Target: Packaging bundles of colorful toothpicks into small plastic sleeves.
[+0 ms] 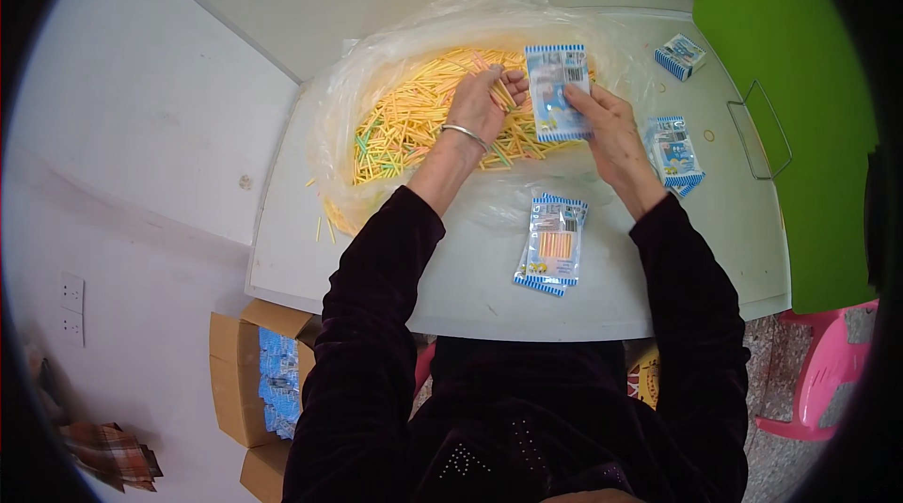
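Observation:
My left hand (484, 103), with a silver bangle on the wrist, rests in a pile of thin yellow, orange and green sticks (414, 117) lying on an opened clear plastic bag (376, 61), and its fingers pinch a few of the sticks. My right hand (607, 122) holds a small blue-and-white striped packet (555, 89) upright above the pile's right edge. A filled packet (553, 244) with orange sticks inside lies on the white table (658, 268) in front of me.
A stack of empty packets (674, 153) lies to the right of my right hand, one more packet (680, 56) farther back. A wire handle (760, 127) sits by the green surface (781, 80). A cardboard box (254, 371) with blue packets stands on the floor left, a pink chair (828, 371) right.

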